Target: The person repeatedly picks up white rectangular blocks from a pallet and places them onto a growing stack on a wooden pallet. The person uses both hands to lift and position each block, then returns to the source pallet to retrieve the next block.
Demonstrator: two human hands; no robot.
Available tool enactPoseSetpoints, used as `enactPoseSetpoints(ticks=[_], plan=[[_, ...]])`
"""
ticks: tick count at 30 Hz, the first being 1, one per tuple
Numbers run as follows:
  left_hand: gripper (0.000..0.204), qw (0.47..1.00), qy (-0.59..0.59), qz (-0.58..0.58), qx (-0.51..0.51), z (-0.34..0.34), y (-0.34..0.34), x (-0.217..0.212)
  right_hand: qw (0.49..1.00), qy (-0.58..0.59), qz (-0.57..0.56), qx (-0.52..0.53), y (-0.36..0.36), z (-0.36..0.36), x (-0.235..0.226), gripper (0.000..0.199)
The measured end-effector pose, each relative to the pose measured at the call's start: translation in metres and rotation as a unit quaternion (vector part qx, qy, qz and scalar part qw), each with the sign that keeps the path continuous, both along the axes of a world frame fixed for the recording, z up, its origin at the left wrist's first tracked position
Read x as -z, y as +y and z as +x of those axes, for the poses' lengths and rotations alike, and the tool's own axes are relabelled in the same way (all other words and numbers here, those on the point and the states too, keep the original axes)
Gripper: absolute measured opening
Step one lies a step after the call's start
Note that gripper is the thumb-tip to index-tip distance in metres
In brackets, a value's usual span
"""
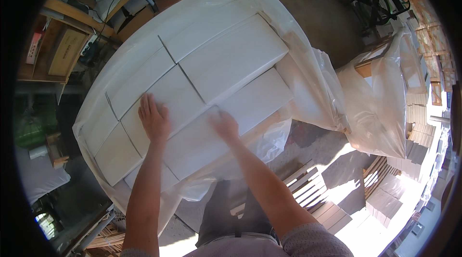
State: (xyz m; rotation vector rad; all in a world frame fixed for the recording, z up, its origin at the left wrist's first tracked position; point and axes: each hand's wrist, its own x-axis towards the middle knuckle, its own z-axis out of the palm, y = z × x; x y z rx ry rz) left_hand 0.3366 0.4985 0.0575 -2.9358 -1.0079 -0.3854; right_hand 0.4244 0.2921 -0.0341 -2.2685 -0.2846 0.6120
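Observation:
White cartons (236,55) lie packed side by side in a layer, surrounded by a clear plastic sheet (313,79) that rises around their edges. My left hand (155,118) rests palm down on a middle carton (180,96), its fingers stretched out and holding nothing. Over the nearer long carton (192,144), close to the seam with the middle one, is my right hand (224,124). Motion smears its fingers, so their shape and whether they hold anything are hidden.
Loose plastic (272,144) hangs over the near side. To the right stands another plastic-covered stack (375,108), with a black folding cart (380,4) behind it. Wooden slatted pallets (305,185) and stacked boards (332,216) lie at lower right. Wooden shelving (62,55) is at left.

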Motion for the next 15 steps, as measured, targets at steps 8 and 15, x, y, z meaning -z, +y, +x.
enactPoseSetpoints(ticks=[8, 15], plan=[[0.054, 0.999, -0.024, 0.001, 0.036, 0.000, 0.008, 0.007, 0.799, 0.232, 0.235, 0.503, -0.145, -0.036, 0.062, 0.032], [0.054, 0.999, -0.021, -0.010, 0.035, 0.005, 0.007, 0.001, 0.580, 0.510, 0.250, 0.584, -0.120, -0.146, 0.168, 0.046]])
